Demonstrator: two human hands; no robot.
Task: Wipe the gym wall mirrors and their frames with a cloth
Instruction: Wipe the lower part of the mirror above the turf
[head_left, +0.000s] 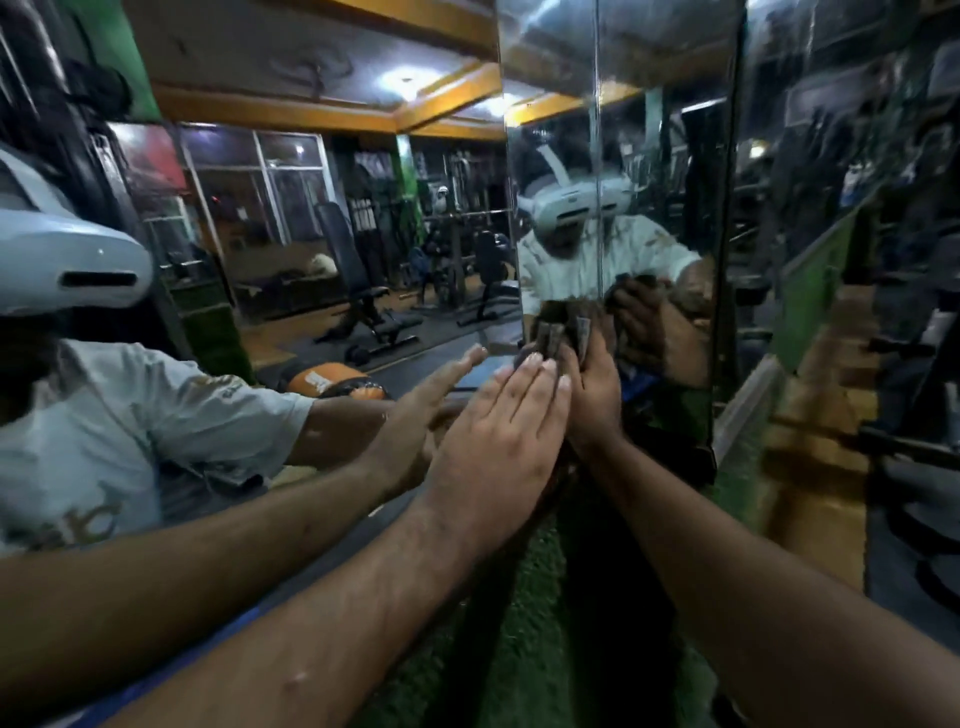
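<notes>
I face an inside corner where two wall mirrors meet. The left mirror runs along my left; the front mirror stands ahead, with a seam down its glass. My left hand lies flat with its fingers together, its fingertips at the corner edge. My right hand presses a dark cloth against the front mirror near the corner. Only a small part of the cloth shows above the fingers. Both arms and a white shirt are reflected in the glass.
Green turf covers the wall strip below the mirrors. A dark frame edge bounds the front mirror on the right, with another mirror panel beyond it. Benches and weight racks show only as reflections.
</notes>
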